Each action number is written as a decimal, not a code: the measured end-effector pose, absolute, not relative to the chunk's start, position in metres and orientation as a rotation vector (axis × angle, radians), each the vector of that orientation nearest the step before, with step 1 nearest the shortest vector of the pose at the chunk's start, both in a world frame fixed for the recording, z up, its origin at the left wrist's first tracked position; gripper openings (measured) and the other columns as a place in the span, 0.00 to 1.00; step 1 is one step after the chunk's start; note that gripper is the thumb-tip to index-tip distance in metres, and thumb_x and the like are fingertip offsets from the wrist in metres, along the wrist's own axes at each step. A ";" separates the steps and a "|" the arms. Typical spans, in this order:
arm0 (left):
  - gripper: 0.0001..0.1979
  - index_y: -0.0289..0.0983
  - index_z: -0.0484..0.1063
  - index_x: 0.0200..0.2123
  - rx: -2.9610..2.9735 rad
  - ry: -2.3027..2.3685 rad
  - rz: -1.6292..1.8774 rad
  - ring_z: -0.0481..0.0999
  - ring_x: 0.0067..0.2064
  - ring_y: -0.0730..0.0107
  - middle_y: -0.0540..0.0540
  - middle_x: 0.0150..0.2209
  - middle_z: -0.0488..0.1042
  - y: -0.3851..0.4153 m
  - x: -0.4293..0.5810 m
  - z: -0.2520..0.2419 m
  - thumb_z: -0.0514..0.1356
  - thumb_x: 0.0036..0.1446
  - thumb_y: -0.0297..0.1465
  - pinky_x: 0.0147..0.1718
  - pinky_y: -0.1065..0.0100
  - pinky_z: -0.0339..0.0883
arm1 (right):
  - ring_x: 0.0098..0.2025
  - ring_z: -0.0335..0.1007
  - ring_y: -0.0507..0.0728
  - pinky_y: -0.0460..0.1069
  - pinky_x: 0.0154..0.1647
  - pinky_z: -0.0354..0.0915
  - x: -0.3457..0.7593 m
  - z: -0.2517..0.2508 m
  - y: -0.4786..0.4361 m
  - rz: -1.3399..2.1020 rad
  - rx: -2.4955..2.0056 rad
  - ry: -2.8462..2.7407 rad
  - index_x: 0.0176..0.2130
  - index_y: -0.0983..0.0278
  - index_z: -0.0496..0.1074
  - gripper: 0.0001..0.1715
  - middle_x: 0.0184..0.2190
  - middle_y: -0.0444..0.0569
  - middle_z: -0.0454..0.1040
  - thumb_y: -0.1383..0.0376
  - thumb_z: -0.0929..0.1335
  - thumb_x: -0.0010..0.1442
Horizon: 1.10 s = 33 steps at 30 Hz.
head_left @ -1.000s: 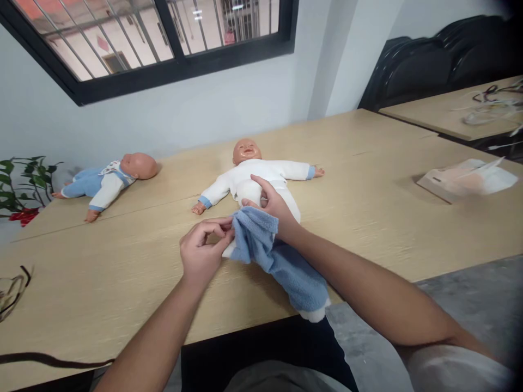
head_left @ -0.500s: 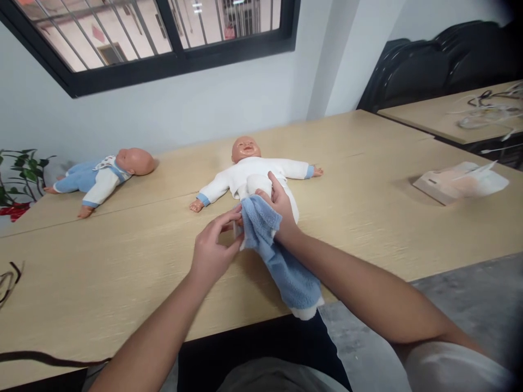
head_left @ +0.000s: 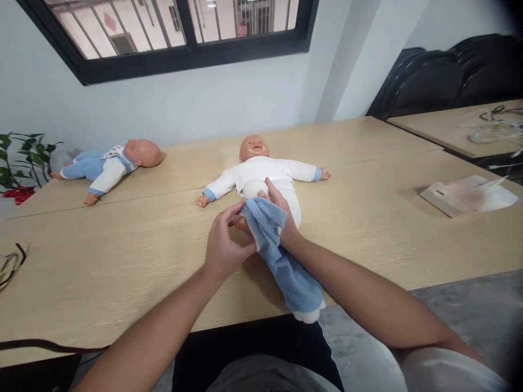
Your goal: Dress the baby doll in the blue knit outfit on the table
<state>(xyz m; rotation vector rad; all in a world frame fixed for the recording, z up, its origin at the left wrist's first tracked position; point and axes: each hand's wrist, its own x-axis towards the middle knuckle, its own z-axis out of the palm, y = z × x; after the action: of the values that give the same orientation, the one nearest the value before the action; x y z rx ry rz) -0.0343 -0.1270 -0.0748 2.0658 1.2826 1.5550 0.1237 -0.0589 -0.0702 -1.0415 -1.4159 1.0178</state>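
A baby doll (head_left: 261,170) in a white top with blue cuffs lies face up on the table, arms spread, its head toward the wall. Blue fleece doll trousers (head_left: 294,280) with white hems are pulled partly over one raised leg and hang past the table's front edge. My left hand (head_left: 229,239) pinches the trouser edge by the doll's foot (head_left: 242,224), which pokes out of the cloth. From the other side, my right hand (head_left: 281,209) is wrapped round that leg and the trousers, its lower fingers hidden behind them.
A second doll (head_left: 108,166) in blue and white lies at the back left, near a potted plant (head_left: 32,158). To the right is a tissue pack (head_left: 468,195). Glasses (head_left: 12,267) and a black strap (head_left: 49,344) lie at the left. Black chairs (head_left: 433,81) are stacked behind.
The doll's foot has come into view out of the cloth beside my left hand. My left hand has shifted slightly right, and the whole view has moved a little.
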 end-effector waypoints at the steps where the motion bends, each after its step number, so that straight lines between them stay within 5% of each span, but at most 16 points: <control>1: 0.41 0.42 0.61 0.64 2.001 1.280 1.610 0.75 0.63 0.52 0.38 0.63 0.73 -0.127 -0.036 -0.074 0.73 0.49 0.32 0.55 0.54 0.76 | 0.56 0.75 0.64 0.62 0.63 0.69 0.125 -0.066 -0.060 1.042 -1.044 -1.426 0.76 0.64 0.49 0.45 0.54 0.54 0.78 0.53 0.65 0.68; 5: 0.38 0.41 0.64 0.62 1.967 1.367 1.616 0.74 0.63 0.52 0.38 0.63 0.72 -0.124 -0.043 -0.069 0.71 0.49 0.31 0.57 0.54 0.73 | 0.60 0.73 0.63 0.59 0.65 0.67 0.129 -0.054 -0.061 1.109 -0.969 -1.436 0.71 0.63 0.61 0.41 0.56 0.51 0.78 0.55 0.70 0.64; 12: 0.35 0.41 0.67 0.57 1.849 1.595 1.425 0.78 0.56 0.52 0.40 0.56 0.77 -0.118 -0.047 -0.069 0.73 0.45 0.32 0.53 0.55 0.74 | 0.38 0.75 0.58 0.55 0.44 0.74 0.127 -0.059 -0.055 1.315 -0.921 -1.476 0.66 0.58 0.64 0.37 0.37 0.45 0.79 0.55 0.73 0.61; 16: 0.30 0.39 0.69 0.55 1.741 1.577 1.553 0.80 0.53 0.57 0.40 0.55 0.78 -0.108 -0.060 -0.069 0.72 0.49 0.38 0.49 0.61 0.74 | 0.51 0.76 0.61 0.61 0.60 0.70 0.143 -0.041 -0.053 1.283 -0.896 -1.623 0.69 0.56 0.63 0.33 0.48 0.48 0.79 0.47 0.62 0.72; 19: 0.25 0.38 0.73 0.52 1.732 1.628 1.514 0.81 0.45 0.61 0.43 0.49 0.81 -0.097 -0.078 -0.064 0.69 0.53 0.41 0.43 0.65 0.75 | 0.65 0.68 0.64 0.64 0.72 0.58 0.164 -0.023 -0.045 1.270 -0.851 -1.824 0.65 0.55 0.70 0.32 0.62 0.48 0.74 0.47 0.68 0.68; 24: 0.34 0.39 0.73 0.61 1.928 1.573 1.198 0.82 0.44 0.62 0.45 0.49 0.82 -0.092 -0.105 -0.050 0.70 0.50 0.40 0.43 0.68 0.75 | 0.63 0.70 0.65 0.64 0.69 0.62 0.204 -0.015 -0.022 1.379 -0.814 -1.861 0.59 0.55 0.77 0.29 0.62 0.48 0.75 0.53 0.76 0.60; 29: 0.40 0.42 0.66 0.69 2.054 1.725 0.857 0.83 0.40 0.63 0.49 0.43 0.83 -0.110 -0.110 -0.040 0.67 0.53 0.42 0.41 0.68 0.74 | 0.53 0.77 0.60 0.59 0.62 0.70 0.237 -0.037 0.006 1.400 -0.866 -1.618 0.62 0.57 0.74 0.38 0.56 0.51 0.79 0.55 0.79 0.54; 33: 0.42 0.41 0.62 0.71 2.084 1.892 0.758 0.84 0.44 0.57 0.44 0.47 0.84 -0.132 -0.097 -0.036 0.65 0.56 0.45 0.43 0.64 0.73 | 0.47 0.78 0.59 0.58 0.57 0.73 0.241 -0.055 0.019 1.300 -0.939 -1.448 0.68 0.61 0.66 0.48 0.47 0.52 0.81 0.56 0.79 0.53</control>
<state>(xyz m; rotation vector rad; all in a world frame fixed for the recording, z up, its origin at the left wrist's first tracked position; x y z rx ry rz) -0.0965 -0.1325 -0.0358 2.0835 1.8923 0.7584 0.2409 0.0188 -0.0553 -0.9388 -1.4483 1.3003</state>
